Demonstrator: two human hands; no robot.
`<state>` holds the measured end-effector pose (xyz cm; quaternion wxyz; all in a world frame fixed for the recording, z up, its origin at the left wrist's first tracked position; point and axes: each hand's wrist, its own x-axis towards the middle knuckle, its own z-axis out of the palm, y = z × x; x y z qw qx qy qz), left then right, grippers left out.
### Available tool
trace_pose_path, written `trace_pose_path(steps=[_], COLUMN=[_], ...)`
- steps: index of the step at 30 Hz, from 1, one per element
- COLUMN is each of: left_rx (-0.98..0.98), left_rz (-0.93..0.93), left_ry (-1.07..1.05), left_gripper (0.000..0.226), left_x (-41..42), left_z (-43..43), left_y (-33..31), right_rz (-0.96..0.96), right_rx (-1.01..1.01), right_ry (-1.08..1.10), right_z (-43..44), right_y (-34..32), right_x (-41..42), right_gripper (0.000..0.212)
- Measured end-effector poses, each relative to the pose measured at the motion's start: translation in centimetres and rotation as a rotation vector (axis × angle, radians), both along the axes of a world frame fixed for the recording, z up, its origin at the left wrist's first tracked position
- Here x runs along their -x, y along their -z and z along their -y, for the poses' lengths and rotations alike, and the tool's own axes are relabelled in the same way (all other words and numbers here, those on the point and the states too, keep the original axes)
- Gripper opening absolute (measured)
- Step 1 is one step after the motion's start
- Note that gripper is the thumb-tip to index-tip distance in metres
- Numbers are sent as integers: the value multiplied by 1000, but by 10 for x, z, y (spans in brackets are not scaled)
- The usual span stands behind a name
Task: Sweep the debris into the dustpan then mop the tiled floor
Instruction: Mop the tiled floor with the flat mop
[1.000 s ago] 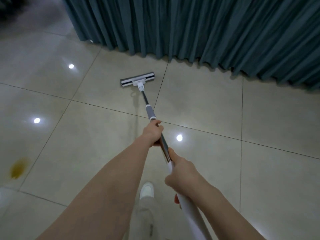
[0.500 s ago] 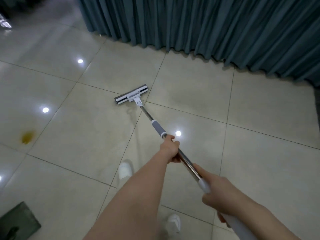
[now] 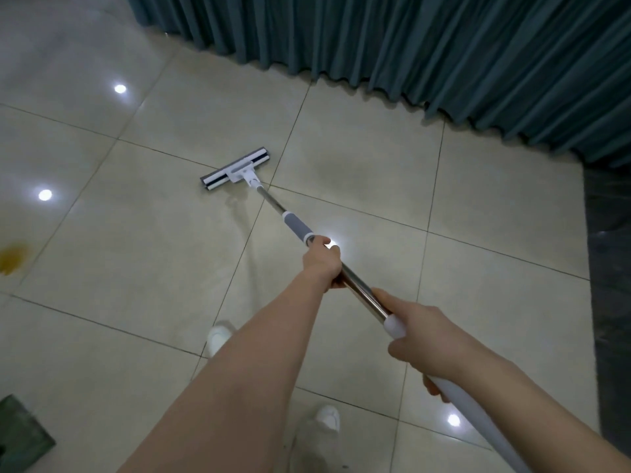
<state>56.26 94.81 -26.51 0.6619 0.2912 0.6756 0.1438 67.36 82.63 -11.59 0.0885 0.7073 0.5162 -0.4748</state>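
The left hand [image 3: 322, 264] is curled round the steel pole of the mop [image 3: 297, 227], just behind its grey sleeve. The right hand [image 3: 420, 339] grips the white upper handle, thumb laid along the pole. The mop head [image 3: 235, 173] lies flat on the tiled floor [image 3: 495, 206], at a crossing of grout lines, near the curtain [image 3: 444, 46]. A yellow stain [image 3: 13, 257] sits at the left edge, well apart from the head. White shoes [image 3: 218, 336] show below the arms.

Both bare arms reach forward. The left hand [image 3: 322, 264] is farther out, its fingers curled round the mop pole [image 3: 362, 295]. The right hand [image 3: 423, 339] grips the pole closer in.
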Motion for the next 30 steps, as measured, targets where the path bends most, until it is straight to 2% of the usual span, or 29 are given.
trace_pose_path(steps=[7, 17, 25, 30], left_rx=[-44, -138, -205, -254], left_rz=[20, 31, -50, -91], left_ry=[-64, -57, -112, -148], left_gripper=[33, 43, 31, 30], left_x=[69, 211, 343, 409], left_z=[-98, -287, -407, -403], left_y=[11, 32, 26, 12], right_rz=[21, 21, -25, -85], right_rx=[-15, -32, -90, -44], right_ry=[-1, 56, 16, -6], right_z=[-98, -284, -410, -420], right_y=[13, 37, 41, 32], right_x=[72, 223, 367, 434], right_gripper=[80, 80, 34, 30])
